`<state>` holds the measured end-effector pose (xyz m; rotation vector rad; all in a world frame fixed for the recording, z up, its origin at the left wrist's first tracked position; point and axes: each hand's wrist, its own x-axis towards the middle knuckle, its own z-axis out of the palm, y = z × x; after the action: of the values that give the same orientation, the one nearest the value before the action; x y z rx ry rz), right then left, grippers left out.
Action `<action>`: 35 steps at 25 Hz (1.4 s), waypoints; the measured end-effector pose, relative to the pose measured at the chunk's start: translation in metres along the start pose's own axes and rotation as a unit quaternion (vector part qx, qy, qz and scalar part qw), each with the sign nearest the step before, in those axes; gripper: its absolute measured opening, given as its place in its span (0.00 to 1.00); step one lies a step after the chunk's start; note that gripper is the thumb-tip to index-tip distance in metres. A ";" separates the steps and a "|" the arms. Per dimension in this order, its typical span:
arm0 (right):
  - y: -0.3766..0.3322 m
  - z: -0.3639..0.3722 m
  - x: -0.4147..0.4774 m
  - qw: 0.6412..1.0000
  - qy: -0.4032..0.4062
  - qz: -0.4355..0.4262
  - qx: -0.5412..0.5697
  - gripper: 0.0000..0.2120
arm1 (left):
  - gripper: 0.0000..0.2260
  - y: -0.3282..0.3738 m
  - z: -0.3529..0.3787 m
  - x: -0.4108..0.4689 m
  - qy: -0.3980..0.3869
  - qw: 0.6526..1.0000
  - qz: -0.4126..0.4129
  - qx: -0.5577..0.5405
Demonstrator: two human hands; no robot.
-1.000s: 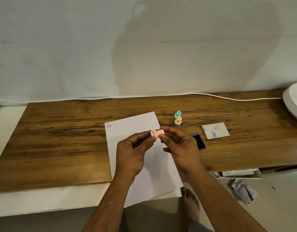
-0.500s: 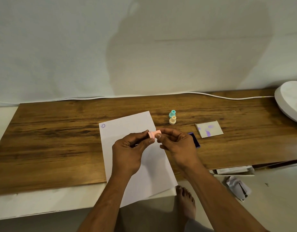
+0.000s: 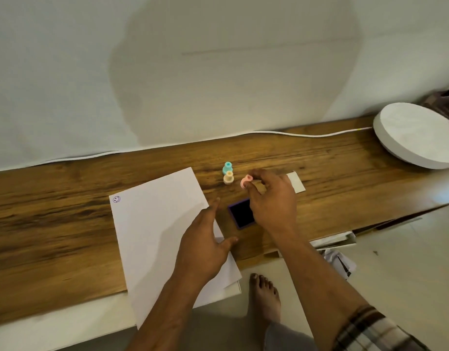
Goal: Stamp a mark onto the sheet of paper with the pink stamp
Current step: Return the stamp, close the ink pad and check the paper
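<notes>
The white sheet of paper (image 3: 155, 224) lies on the wooden table (image 3: 54, 224), with a small purple smiley mark (image 3: 116, 199) in its far left corner. My right hand (image 3: 271, 198) pinches the small pink stamp (image 3: 245, 181) at its fingertips, above the table just beyond the dark purple ink pad (image 3: 241, 214). My left hand (image 3: 205, 247) hovers flat with fingers spread over the sheet's right edge, holding nothing.
A teal stamp (image 3: 227, 167) and a beige stamp (image 3: 228, 178) stand beside the sheet's far right corner. A white card (image 3: 296, 182) lies behind my right hand. A round white object (image 3: 415, 135) sits at the far right. A white cable (image 3: 307, 134) runs along the wall. My bare foot (image 3: 262, 297) is below.
My right hand has carried the pink stamp away from my left hand, to the right and farther back, past the ink pad. My left hand let go and opened over the sheet's edge.
</notes>
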<state>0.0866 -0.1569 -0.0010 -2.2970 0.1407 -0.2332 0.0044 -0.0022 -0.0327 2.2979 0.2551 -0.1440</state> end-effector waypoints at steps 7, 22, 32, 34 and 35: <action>0.024 0.017 0.021 0.989 0.007 -0.066 -0.129 0.10 | 0.41 -0.003 0.017 0.009 0.007 0.999 0.026 0.032; 0.062 -0.023 0.039 0.979 -0.055 0.066 -0.186 0.47 | 0.44 0.005 0.027 0.026 0.002 0.998 0.025 0.052; 0.050 -0.032 0.013 0.992 -0.019 0.092 -0.089 0.54 | 0.44 -0.004 0.018 0.025 0.005 1.000 0.028 0.012; 0.040 -0.022 -0.016 0.992 -0.028 0.071 -0.096 0.54 | 0.46 -0.004 0.016 0.025 0.006 1.000 0.027 0.001; 0.034 -0.015 -0.029 0.992 -0.039 0.056 -0.109 0.53 | 0.48 -0.002 0.015 0.024 0.005 1.000 0.025 -0.008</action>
<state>0.0547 -0.1852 -0.0200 -2.5006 0.2658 -0.0719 0.0268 -0.0087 -0.0490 2.2884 0.2030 -0.1047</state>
